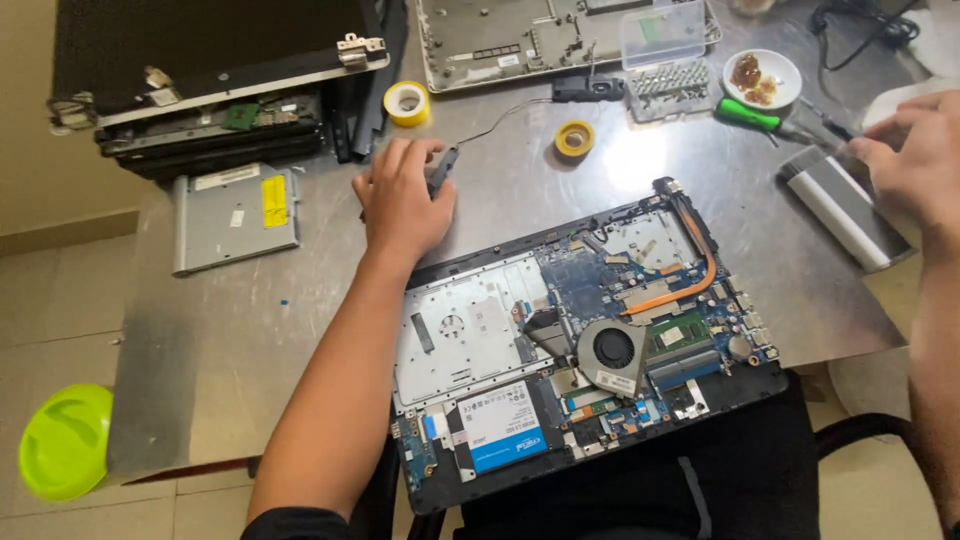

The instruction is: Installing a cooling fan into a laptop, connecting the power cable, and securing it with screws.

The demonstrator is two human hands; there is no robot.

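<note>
Under the left hand (400,200), a dark speaker part (441,170) lies mostly hidden.

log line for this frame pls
left hand: on small black speaker | right hand: at silver battery | opened laptop: nearest

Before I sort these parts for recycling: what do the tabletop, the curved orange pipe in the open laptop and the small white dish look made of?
The grey tabletop looks like brushed sheet metal: it carries a dull sheen and a bright glare patch. The curved orange pipe appears to be copper, judging by its metallic orange tone. The small round white dish looks like glazed ceramic or plastic; its smooth gloss leaves that open.
</note>
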